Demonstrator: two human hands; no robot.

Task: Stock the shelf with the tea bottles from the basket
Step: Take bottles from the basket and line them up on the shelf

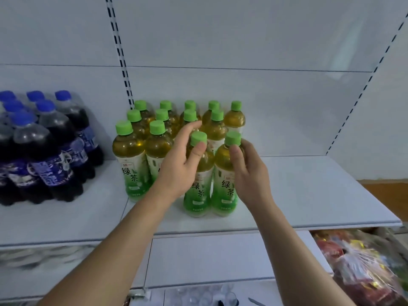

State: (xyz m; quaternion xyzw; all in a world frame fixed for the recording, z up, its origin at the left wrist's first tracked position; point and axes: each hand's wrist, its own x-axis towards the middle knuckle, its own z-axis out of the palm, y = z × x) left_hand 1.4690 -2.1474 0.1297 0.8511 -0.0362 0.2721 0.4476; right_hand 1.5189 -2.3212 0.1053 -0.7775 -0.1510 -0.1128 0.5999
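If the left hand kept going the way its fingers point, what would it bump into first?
Probably the green-capped tea bottles in the middle row. The left hand rests on a front bottle, fingers aimed up and back toward them. Depth is hard to judge, so the fingertips may pass just above the caps.

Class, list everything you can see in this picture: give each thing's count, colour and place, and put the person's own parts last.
Tea bottles: fourteen, green caps, amber tea, grouped mid-shelf.
Dark drink bottles: a shrink-wrapped pack, blue caps, shelf left; count unclear.
Shelf: one, white, under the bottles.
Snack bags: clear wrap, red and yellow, lower right; count unclear.
Left hand: on the front-row tea bottle, thumb at its neck.
Right hand: gripping the neighbouring front tea bottle.
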